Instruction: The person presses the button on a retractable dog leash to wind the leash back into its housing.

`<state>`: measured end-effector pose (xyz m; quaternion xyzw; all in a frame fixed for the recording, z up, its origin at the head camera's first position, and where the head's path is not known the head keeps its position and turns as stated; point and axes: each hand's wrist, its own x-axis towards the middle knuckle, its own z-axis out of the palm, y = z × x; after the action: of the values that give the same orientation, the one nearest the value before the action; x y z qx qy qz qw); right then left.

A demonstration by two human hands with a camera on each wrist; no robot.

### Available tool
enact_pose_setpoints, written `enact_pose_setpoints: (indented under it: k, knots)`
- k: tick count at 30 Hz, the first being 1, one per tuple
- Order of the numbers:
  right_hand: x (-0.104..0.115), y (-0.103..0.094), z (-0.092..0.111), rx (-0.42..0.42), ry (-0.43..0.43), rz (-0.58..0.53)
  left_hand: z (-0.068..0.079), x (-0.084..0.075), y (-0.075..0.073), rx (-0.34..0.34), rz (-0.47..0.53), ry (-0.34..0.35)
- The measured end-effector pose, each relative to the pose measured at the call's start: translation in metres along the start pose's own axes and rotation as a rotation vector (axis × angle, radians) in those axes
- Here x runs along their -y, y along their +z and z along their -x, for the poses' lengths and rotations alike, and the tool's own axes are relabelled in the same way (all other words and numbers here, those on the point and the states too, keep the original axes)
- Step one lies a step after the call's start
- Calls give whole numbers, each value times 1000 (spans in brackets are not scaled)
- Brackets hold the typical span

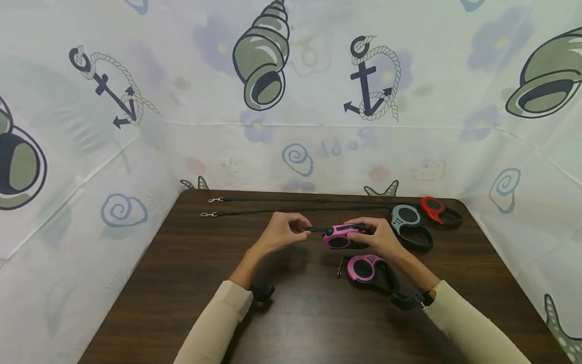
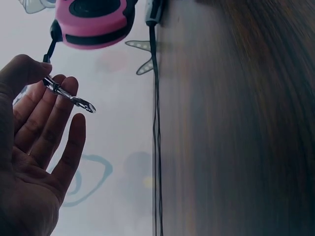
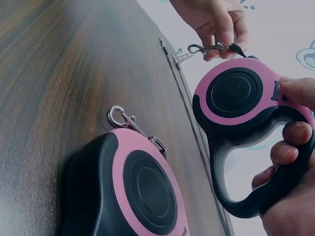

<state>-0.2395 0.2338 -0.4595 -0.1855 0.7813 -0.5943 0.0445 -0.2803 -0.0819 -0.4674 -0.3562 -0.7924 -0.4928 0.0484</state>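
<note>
My right hand grips the black handle of a pink and black retractable dog leash, its fingers wrapped through the handle loop. The leash is raised above the table. With thumb and fingertips my left hand pinches the short black strap end at the leash's metal snap hook; its little finger stands apart. Between the hand and the casing shows a short length of black strap. A second pink retractable leash lies on the table below the right hand, its metal clip beside the casing.
Further right on the brown table lie a grey retractable leash and a red one. Two black straps stretch left along the table's back, ending in metal clips. A patterned sheet hangs behind.
</note>
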Motion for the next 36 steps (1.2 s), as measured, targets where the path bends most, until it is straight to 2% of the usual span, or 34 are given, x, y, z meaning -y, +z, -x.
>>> enact_pose_setpoints:
  k: [8,19,25,31,36]
  knots:
    - [-6,7,-5,-8,-28,-18,-5,-3,9,15,7,28]
    - [-7,9,-4,-48,0,2,-11,0,22,12,2,-1]
    - [-7,6,-4,-78,36,23,-13,4,30,-4,1,-31]
    - [-12,-2,-5,-92,79,38,-18,9,39,-18,3,-93]
    - [-23,-9,-7,-102,121,-8,-24,13,49,-31,0,-138]
